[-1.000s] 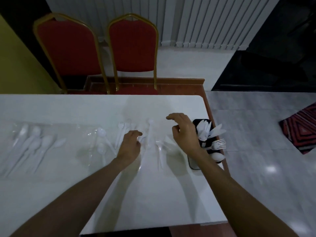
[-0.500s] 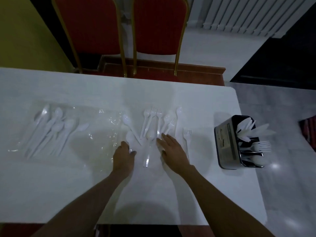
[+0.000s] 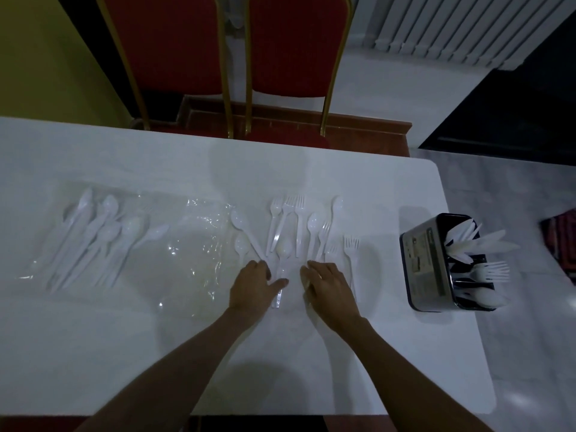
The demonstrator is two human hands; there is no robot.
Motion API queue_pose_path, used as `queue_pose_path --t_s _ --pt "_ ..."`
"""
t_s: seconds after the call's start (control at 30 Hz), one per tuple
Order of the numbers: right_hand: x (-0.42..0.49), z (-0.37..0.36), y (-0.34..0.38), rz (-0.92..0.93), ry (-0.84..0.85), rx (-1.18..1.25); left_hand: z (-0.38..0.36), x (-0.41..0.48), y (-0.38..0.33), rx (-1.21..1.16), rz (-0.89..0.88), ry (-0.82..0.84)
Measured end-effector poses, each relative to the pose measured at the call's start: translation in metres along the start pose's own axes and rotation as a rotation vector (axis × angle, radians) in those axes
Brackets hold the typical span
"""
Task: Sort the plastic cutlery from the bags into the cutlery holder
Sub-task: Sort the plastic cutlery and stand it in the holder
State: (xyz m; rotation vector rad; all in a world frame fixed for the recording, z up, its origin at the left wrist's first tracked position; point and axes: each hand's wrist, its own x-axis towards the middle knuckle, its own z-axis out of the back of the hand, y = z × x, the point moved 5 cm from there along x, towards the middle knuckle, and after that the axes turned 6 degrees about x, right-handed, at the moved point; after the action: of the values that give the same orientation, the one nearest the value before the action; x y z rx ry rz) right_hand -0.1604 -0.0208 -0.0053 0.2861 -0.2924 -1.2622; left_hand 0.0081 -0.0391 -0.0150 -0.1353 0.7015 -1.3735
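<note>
Loose white plastic forks (image 3: 298, 221) and spoons (image 3: 312, 225) lie spread on the white table (image 3: 343, 363) just beyond my hands. My left hand (image 3: 254, 286) rests palm down, its thumb on the handle of a clear-handled spoon (image 3: 283, 260). My right hand (image 3: 327, 286) lies flat beside it, fingers apart, over the handle ends of the cutlery. A dark cutlery holder (image 3: 427, 263) at the table's right edge holds knives, forks and spoons. At the left, a clear bag of white spoons (image 3: 93, 238) lies flat, and an empty clear bag (image 3: 196, 244) sits between it and the loose pieces.
Two red chairs with gold frames (image 3: 230, 57) stand behind the table's far edge. The table's right edge runs just past the holder, with grey floor beyond. A single fork (image 3: 351, 254) lies to the right of my right hand.
The view has tilted down and shifted left. My right hand came back from the holder to the loose cutlery; both hands now rest low on the handle ends.
</note>
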Motion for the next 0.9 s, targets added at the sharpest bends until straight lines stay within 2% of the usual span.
queue_pose_path --t_s 0.07,0.27,0.5,0.6,0.67,0.8,0.9 --pt "0.004 -0.003 0.001 -0.019 0.001 0.005 -0.005 0.001 -0.002 -0.028 0.053 0.041" --pt "0.007 -0.008 -0.007 -0.074 0.025 0.063 0.008 -0.009 0.014 -0.204 0.144 -0.034" --pt "0.013 -0.009 -0.008 -0.100 -0.004 0.070 0.012 -0.015 0.031 -0.205 0.072 -0.110" --pt "0.018 -0.017 -0.007 -0.092 0.034 0.042 0.019 -0.012 0.026 -0.175 0.053 -0.172" --pt "0.024 -0.013 -0.007 -0.131 -0.005 0.051 0.023 -0.002 0.020 -0.165 0.030 -0.212" --pt "0.052 0.004 -0.008 -0.238 -0.066 0.088 0.037 0.035 0.006 -0.011 0.017 -0.264" --pt "0.082 0.000 -0.011 -0.386 0.000 0.203 0.045 0.060 -0.002 0.088 0.020 -0.294"
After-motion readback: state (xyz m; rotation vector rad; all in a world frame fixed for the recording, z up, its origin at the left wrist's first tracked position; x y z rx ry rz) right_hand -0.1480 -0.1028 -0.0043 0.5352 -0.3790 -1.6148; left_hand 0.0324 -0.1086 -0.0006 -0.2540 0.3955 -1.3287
